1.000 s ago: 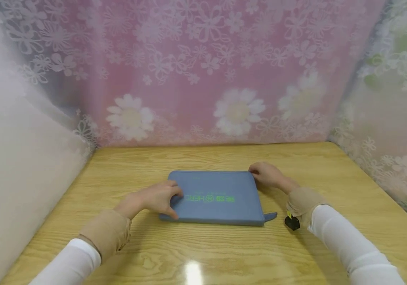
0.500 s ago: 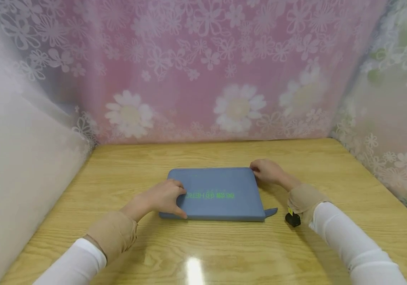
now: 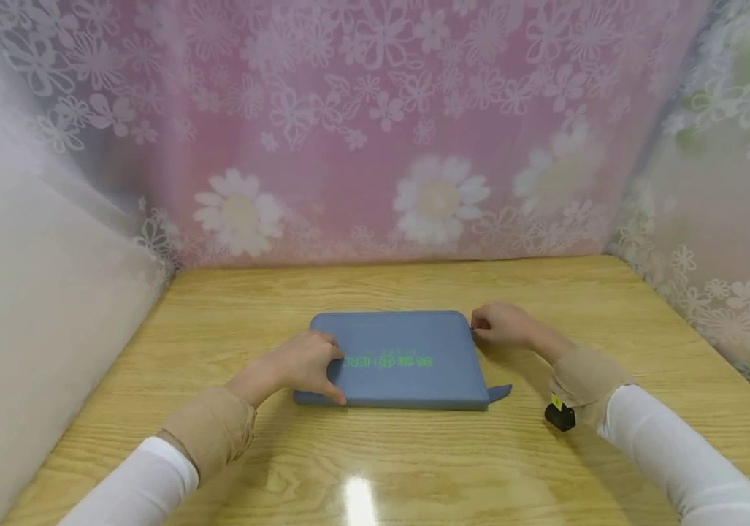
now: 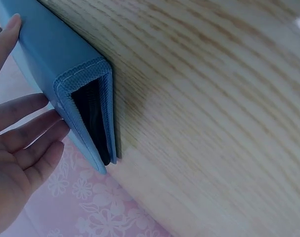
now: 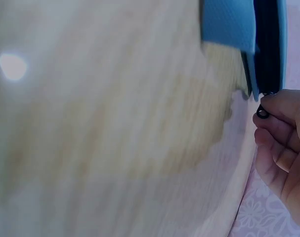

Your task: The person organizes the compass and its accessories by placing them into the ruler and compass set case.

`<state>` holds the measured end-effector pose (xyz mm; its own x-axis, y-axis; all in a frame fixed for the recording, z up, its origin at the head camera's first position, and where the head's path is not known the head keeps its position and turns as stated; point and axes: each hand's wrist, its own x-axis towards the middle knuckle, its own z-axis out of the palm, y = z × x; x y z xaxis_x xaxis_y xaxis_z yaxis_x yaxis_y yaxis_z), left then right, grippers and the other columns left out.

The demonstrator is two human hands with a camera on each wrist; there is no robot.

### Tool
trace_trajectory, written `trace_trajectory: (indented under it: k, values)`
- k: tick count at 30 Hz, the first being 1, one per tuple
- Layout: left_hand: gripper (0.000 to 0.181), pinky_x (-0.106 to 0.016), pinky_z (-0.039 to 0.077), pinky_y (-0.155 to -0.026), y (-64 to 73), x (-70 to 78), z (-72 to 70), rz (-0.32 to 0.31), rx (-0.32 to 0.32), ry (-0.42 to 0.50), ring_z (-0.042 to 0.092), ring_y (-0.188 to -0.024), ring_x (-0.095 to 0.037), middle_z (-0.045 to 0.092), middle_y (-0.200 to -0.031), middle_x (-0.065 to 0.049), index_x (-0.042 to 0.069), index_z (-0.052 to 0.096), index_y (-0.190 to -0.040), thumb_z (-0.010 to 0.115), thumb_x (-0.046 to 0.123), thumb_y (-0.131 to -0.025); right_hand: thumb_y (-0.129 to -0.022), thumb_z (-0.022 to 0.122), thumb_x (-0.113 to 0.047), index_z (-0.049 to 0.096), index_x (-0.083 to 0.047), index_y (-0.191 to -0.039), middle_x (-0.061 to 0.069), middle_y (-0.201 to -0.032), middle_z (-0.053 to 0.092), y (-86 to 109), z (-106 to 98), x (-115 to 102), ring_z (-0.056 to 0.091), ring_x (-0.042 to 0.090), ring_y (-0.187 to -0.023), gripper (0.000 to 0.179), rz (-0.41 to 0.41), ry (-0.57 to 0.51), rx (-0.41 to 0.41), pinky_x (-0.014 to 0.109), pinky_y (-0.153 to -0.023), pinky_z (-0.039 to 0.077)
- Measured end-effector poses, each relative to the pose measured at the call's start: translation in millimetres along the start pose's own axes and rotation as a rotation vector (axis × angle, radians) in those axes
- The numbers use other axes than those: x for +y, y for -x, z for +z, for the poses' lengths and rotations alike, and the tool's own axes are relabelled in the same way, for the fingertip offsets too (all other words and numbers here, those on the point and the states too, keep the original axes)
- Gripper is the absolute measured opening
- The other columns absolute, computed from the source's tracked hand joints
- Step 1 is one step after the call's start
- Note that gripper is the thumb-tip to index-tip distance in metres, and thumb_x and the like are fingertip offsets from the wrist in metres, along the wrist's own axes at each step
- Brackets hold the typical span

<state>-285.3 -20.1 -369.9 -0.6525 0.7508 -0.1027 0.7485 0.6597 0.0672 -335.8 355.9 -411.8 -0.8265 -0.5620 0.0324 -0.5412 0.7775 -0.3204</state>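
Observation:
A blue zip case [image 3: 407, 340] with green HERO lettering lies flat on the wooden table. My left hand [image 3: 302, 364] rests over its left end, thumb at the near edge and fingers on the cover; in the left wrist view the fingers [image 4: 38, 128] touch the cover with little bend. At the far right corner my right hand [image 3: 502, 325] pinches a small black zipper pull [image 5: 262, 112] between thumb and forefinger. The dark zipper band [image 5: 267, 47] shows between the two blue covers in the right wrist view. A blue tab [image 3: 499, 392] sticks out at the near right corner.
The wooden table [image 3: 414, 467] extends around the case on all sides. Pink flowered cloth [image 3: 348, 183] hangs behind its far edge, with pale cloth at left and right. A small black device [image 3: 560, 415] hangs from the right wrist band.
My right hand has shifted slightly right and nearer from the case's far right corner, the zipper pull now showing at its fingertips. My left hand slid a little to the right early on.

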Motion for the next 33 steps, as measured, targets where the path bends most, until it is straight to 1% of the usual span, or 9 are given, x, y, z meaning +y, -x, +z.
trace_trajectory:
  k: [6,10,13,17,23,28,33]
  values:
    - [0.071,-0.036,0.046,-0.086,0.6,0.5,2.2,0.000,-0.001,0.000,0.059,-0.097,-0.024,0.064,-0.103,-0.009,0.002,0.068,-0.108,0.075,0.058,-0.065,-0.084,0.063,-0.006,0.059,-0.013,-0.075,-0.009,-0.065,0.052,16.5,3,-11,0.043,0.005,-0.057,0.012,-0.034,-0.029,-0.002,0.026,-0.055,0.041]
    - [0.072,-0.037,0.046,-0.087,0.9,1.0,1.6,-0.009,-0.006,-0.001,0.058,-0.100,-0.025,0.064,-0.106,-0.010,0.002,0.067,-0.110,0.075,0.058,-0.065,-0.084,0.063,-0.007,0.058,-0.016,-0.074,-0.011,-0.063,0.050,25.7,6,-16,0.042,0.003,-0.056,0.015,-0.035,-0.061,-0.009,0.023,-0.053,0.039]
    - [0.072,-0.038,0.045,-0.089,1.1,1.2,1.7,-0.010,-0.010,-0.008,0.058,-0.102,-0.025,0.064,-0.108,-0.010,0.003,0.067,-0.110,0.074,0.059,-0.066,-0.084,0.063,-0.006,0.058,-0.017,-0.073,-0.013,-0.064,0.050,31.7,7,-20,0.042,0.002,-0.056,0.016,-0.055,-0.081,-0.020,0.022,-0.053,0.039]
    - [0.072,-0.038,0.044,-0.089,1.0,1.0,2.2,-0.009,-0.007,-0.015,0.058,-0.102,-0.025,0.064,-0.108,-0.009,0.003,0.067,-0.110,0.074,0.059,-0.066,-0.082,0.064,-0.004,0.059,-0.018,-0.071,-0.014,-0.065,0.048,39.2,7,-24,0.042,0.002,-0.058,0.018,-0.107,-0.096,-0.031,0.022,-0.054,0.039]
    - [0.073,-0.039,0.044,-0.090,0.6,0.6,2.0,-0.012,-0.009,-0.012,0.058,-0.102,-0.026,0.064,-0.107,-0.010,0.003,0.067,-0.110,0.074,0.059,-0.065,-0.079,0.068,-0.003,0.064,-0.017,-0.072,-0.015,-0.068,0.054,50.3,5,-32,0.044,0.000,-0.059,0.016,-0.174,-0.132,-0.026,0.021,-0.053,0.041]
    - [0.072,-0.039,0.044,-0.089,-0.1,0.6,1.9,-0.019,-0.008,-0.019,0.058,-0.101,-0.026,0.064,-0.106,-0.009,0.003,0.067,-0.110,0.074,0.060,-0.065,-0.076,0.070,-0.002,0.068,-0.016,-0.073,-0.015,-0.069,0.057,56.6,3,-36,0.046,-0.002,-0.060,0.014,-0.218,-0.115,-0.026,0.021,-0.054,0.043]
    - [0.072,-0.038,0.044,-0.090,-0.8,1.4,1.3,-0.023,-0.014,-0.014,0.058,-0.102,-0.025,0.064,-0.107,-0.009,0.003,0.067,-0.110,0.074,0.059,-0.065,-0.073,0.070,0.001,0.072,-0.013,-0.073,-0.013,-0.070,0.062,61.5,3,-39,0.050,-0.003,-0.062,0.015,-0.293,-0.121,-0.013,0.019,-0.054,0.044]
